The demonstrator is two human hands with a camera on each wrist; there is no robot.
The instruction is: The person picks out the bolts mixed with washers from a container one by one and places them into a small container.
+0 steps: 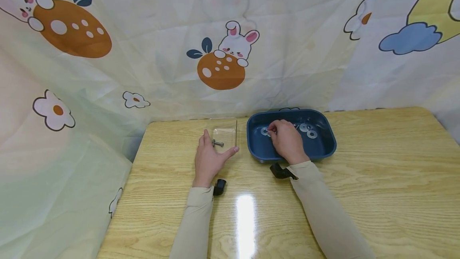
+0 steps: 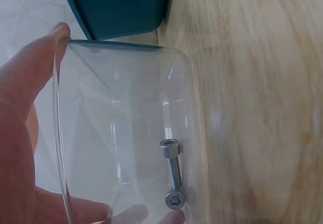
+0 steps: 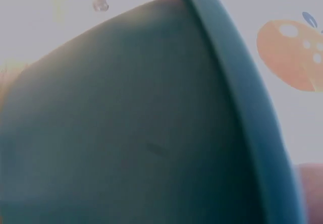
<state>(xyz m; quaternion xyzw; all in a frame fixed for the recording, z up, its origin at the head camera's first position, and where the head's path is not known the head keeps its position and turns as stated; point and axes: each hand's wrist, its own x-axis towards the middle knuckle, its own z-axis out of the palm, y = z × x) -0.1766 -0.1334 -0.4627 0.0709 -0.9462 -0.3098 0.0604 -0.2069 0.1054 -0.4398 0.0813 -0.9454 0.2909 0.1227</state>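
Note:
My left hand (image 1: 209, 161) spans a clear plastic box (image 2: 139, 93), thumb at its rim on one side and fingers on the other. Inside the box lie two silver socket-head bolts (image 2: 173, 171), touching each other. To the right stands a dark blue tray (image 1: 251, 141). My right hand (image 1: 287, 141) reaches down into it, thumb and fingers bent together beside a flat washer (image 1: 264, 131). Whether the fingertips pinch anything cannot be made out. More washers (image 1: 312, 134) lie in the tray's right part. In the right wrist view the tray's wall (image 3: 126, 108) hides the fingertips.
Both containers stand near the back edge of a light wooden table (image 1: 377, 171). Behind it hangs a printed cloth (image 1: 305, 71) with rabbits and flowers. A black wrist mount (image 1: 280, 171) sits close to the tray's front rim, and another (image 1: 219, 187) is on the left wrist.

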